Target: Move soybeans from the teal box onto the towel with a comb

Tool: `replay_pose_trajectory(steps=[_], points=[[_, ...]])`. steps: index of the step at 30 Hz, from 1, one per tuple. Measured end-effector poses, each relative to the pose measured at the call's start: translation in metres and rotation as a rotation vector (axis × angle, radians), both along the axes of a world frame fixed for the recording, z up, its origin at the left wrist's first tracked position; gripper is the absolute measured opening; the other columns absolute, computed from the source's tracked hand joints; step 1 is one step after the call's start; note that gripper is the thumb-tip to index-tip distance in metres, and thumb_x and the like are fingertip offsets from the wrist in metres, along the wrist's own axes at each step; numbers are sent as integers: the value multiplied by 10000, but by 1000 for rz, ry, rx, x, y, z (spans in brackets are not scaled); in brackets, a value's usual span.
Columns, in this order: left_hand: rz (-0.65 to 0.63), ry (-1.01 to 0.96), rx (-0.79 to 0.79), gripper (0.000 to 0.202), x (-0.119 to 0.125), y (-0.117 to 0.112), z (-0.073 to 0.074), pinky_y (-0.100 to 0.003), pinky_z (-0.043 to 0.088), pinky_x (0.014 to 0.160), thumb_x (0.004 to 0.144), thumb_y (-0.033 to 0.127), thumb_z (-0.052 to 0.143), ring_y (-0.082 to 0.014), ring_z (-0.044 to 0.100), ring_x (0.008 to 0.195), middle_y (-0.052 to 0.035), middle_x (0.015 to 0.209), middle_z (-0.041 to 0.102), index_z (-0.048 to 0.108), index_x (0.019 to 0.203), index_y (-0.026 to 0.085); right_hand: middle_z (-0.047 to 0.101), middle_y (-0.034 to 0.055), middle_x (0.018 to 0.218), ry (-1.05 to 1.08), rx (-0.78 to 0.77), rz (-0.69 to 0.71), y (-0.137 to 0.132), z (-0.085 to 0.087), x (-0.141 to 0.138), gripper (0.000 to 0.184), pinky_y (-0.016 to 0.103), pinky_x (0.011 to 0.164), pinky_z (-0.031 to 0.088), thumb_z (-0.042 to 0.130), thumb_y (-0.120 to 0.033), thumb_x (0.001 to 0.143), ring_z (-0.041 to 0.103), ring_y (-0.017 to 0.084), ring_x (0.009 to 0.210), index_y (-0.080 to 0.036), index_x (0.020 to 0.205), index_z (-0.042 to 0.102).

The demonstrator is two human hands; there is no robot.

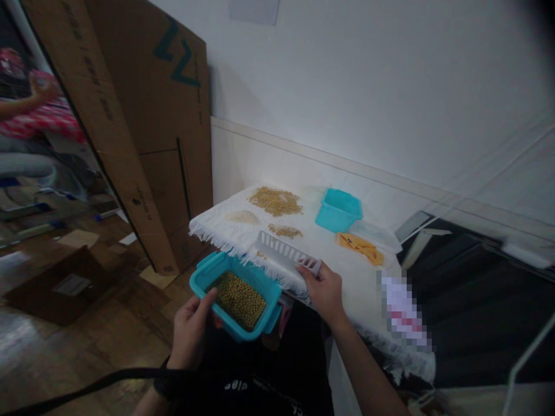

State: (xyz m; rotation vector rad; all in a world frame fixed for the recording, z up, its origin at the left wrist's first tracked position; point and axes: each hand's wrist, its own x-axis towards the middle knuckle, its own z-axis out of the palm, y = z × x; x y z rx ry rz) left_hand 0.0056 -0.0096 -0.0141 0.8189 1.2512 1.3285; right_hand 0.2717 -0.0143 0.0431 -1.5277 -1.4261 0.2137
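Note:
My left hand [193,323] grips the near left rim of a blue plastic container [271,289], thumb over the edge. Inside lie many yellowish soybeans [243,297]. The container is held just below the fringed edge of a white cloth [321,248] on the table. My right hand [323,289] is closed on the right end of a white slotted plastic strip [277,249], which stands on the cloth near that edge. A few beans [261,255] lie in front of the strip. Behind it are a small bean patch [285,230] and a larger soybean pile [275,200].
A second blue container [340,209] stands at the back, beside a folded orange cloth [359,247] and a clear lid [381,237]. A pale grain heap [243,216] lies at left. A tall cardboard box [160,115] stands left; beyond it another person's hand [43,86] shows.

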Motion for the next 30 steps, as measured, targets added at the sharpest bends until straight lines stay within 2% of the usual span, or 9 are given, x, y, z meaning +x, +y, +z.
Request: replay_pose_trajectory(steps=[4,9,13,21,26,30], points=[[-2,-36,-5,367,0,0,0,-233,407,439,722,474,760,-117,510,402,39,446,576,594,577,180,756,35,785,17,12,3,-1,3,4,317,275,643,517,631,-488,842,687,199,704,-189,876,729],[-12,-64,0,361,-1,0,-2,-238,408,430,718,481,765,-118,514,401,48,456,571,604,609,177,764,77,850,-9,103,-183,17,11,35,361,327,703,524,609,-511,842,696,242,774,-176,921,718],[1,-35,-6,380,-1,1,-4,-246,398,421,717,491,758,-122,505,386,42,436,560,589,577,181,761,86,852,-78,82,-208,26,10,52,374,342,723,521,587,-527,850,692,255,801,-181,916,712],[-13,-67,6,357,-1,0,-6,-247,410,433,712,491,764,-122,510,405,39,472,587,622,632,175,769,91,906,-22,45,-139,23,9,45,382,347,734,532,592,-528,848,700,263,852,-178,934,718],[7,-17,9,373,0,-1,0,-232,396,432,733,474,752,-114,501,396,42,433,559,591,560,185,770,106,929,-27,26,-157,19,4,39,405,349,724,534,596,-538,846,700,264,837,-170,961,723],[1,-27,8,368,0,0,-2,-239,394,426,744,467,741,-122,502,390,40,431,560,586,553,192,769,99,894,-32,30,-192,12,1,36,398,341,707,532,594,-542,848,702,261,808,-177,937,726]])
